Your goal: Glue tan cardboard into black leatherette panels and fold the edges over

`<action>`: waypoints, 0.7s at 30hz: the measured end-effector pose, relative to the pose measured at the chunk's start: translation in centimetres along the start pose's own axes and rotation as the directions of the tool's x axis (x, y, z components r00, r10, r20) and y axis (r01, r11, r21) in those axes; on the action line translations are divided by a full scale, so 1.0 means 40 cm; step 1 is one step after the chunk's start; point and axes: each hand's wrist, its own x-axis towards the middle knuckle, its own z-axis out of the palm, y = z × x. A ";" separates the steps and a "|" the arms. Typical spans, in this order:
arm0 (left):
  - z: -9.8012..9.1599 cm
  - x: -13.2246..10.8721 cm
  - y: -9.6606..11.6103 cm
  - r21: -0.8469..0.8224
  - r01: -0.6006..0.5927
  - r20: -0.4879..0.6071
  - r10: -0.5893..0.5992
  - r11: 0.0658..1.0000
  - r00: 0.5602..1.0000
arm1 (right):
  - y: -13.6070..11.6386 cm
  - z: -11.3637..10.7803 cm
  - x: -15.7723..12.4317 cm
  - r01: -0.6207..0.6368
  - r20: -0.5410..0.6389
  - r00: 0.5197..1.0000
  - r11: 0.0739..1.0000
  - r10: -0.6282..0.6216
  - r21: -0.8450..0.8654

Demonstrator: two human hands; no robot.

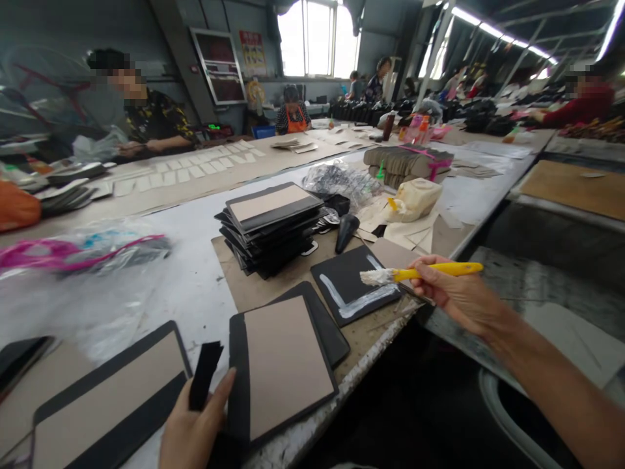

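Strip (206, 374), left of the smeared panel (347, 280), looks light and pliable – best pinched by an end, as the left hand (190, 423) does, fingers nearly closed. Above the panel, the brush (401, 274) seems light, soft-tipped – the right hand (456, 296) curls its fingers snugly round the handle (454, 268).

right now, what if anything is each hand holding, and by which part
The right hand holds a brush by its yellow handle, close to the bristles. The left hand holds a black strip by its lower part, the upper end sticking out.
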 end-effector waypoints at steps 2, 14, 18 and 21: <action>0.000 0.014 0.017 -0.015 0.004 0.106 -0.002 1.000 0.994 | 0.006 0.028 -0.001 0.043 0.010 0.999 0.993 -0.042 -0.110; 0.021 0.031 0.064 -0.201 0.093 0.233 -0.045 0.975 0.971 | 0.095 0.237 0.033 0.258 0.271 0.950 0.876 -0.154 -0.406; 0.025 0.029 0.059 -0.246 0.107 0.218 -0.052 0.963 0.975 | 0.119 0.281 0.048 0.298 0.300 0.938 0.848 -0.174 -0.439; 0.029 0.027 0.055 -0.278 0.112 0.202 -0.056 0.954 0.978 | 0.132 0.290 0.052 0.305 0.331 0.931 0.830 -0.157 -0.466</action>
